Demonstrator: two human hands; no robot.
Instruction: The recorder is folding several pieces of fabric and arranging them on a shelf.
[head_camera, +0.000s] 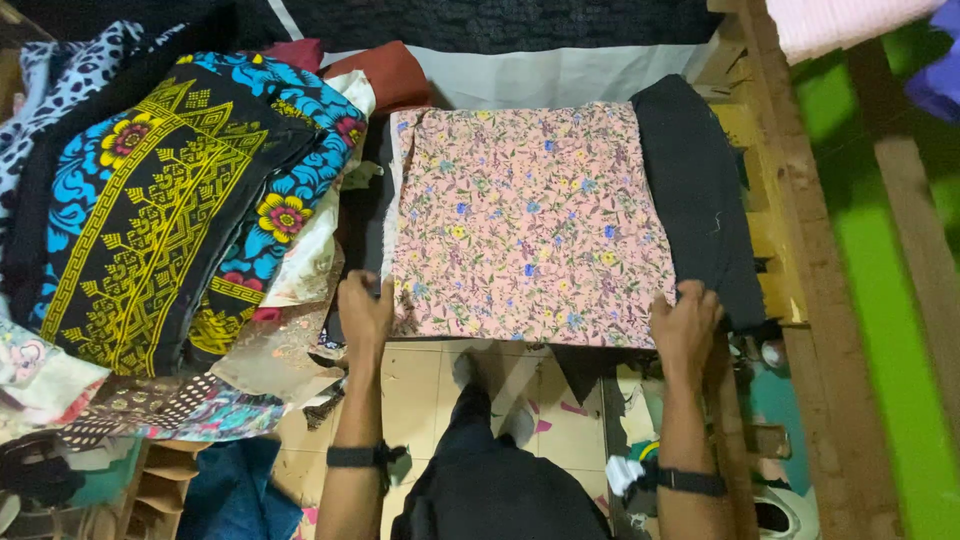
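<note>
A folded pink cloth with small flowers (525, 225) lies flat on a black cloth (695, 190) on the work surface. My left hand (364, 312) grips its near left corner, fingers curled over the edge. My right hand (685, 322) holds its near right corner the same way. Each wrist wears a dark band. Below, my dark trousers and feet stand on a tiled floor (420, 390).
A tall pile of fabrics sits at the left, topped by a black, blue and yellow patterned cloth (170, 200). A rust-red cloth (385, 75) lies behind. A wooden frame (800, 250) runs down the right side. Fabric scraps litter the floor.
</note>
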